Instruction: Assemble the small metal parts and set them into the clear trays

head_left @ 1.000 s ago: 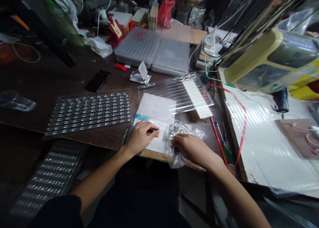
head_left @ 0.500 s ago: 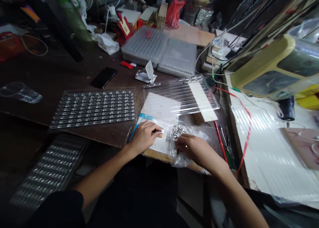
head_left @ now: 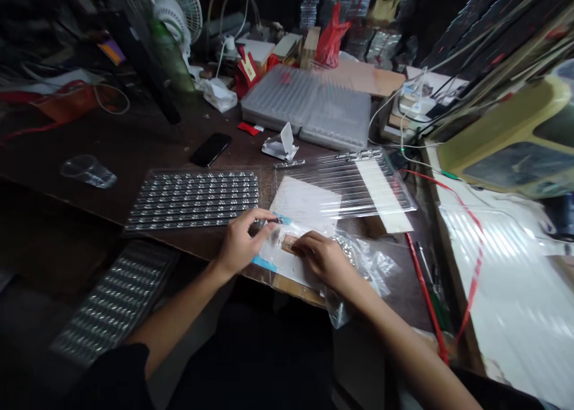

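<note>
Seemingly wooden workbench (head_left: 134, 141) with plastic bag (head_left: 370, 272)

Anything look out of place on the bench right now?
Yes: a clear plastic cup lies tipped on its side on the dark tabletop, left of the blister tray, and the clear plastic bag droops over the bench's front edge.

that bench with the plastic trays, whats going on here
A person is working at a dark bench with both hands. Their left hand pinches a small shiny metal part, while their right hand rests on a small tan pad on a white sheet. A clear plastic bag lies by the right hand, and a tray of metal parts sits to the left.
</note>
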Demonstrator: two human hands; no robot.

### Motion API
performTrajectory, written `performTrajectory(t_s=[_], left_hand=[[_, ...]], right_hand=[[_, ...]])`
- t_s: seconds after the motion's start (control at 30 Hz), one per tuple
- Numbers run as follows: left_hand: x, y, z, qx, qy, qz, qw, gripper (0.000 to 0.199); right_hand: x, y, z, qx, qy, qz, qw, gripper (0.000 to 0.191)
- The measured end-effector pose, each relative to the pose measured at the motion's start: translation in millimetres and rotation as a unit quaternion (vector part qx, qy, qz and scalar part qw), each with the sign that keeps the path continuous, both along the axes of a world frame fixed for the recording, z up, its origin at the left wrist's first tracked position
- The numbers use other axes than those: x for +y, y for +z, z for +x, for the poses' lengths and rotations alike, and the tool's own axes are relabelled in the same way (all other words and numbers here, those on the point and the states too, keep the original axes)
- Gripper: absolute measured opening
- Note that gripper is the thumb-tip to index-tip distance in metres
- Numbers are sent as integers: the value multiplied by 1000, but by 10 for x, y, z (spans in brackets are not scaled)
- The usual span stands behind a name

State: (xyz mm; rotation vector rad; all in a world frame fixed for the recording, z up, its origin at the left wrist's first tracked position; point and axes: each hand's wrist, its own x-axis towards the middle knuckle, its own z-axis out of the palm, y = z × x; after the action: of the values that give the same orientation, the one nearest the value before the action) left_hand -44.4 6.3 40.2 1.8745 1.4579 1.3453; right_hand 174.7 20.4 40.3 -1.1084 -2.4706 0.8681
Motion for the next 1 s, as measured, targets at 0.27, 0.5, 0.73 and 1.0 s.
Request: performTrajectory(t_s=[0.27, 0.5, 0.73, 1.0], left_hand=[[1047, 135, -991, 54, 74, -48, 995, 24], [1425, 39, -891, 197, 3, -106, 975, 17], [1469, 58, -799, 282, 11, -111, 953, 11], [1488, 72, -830, 326, 4, -107, 939, 13]], right_hand=[[-88, -107, -1, -90, -12, 74, 993, 22], [-98, -71, -51, -162, 18, 152, 975, 25], [-85, -99, -49, -168, 43, 126, 977, 30], [-7, 302, 206, -69, 14, 36, 997, 30]])
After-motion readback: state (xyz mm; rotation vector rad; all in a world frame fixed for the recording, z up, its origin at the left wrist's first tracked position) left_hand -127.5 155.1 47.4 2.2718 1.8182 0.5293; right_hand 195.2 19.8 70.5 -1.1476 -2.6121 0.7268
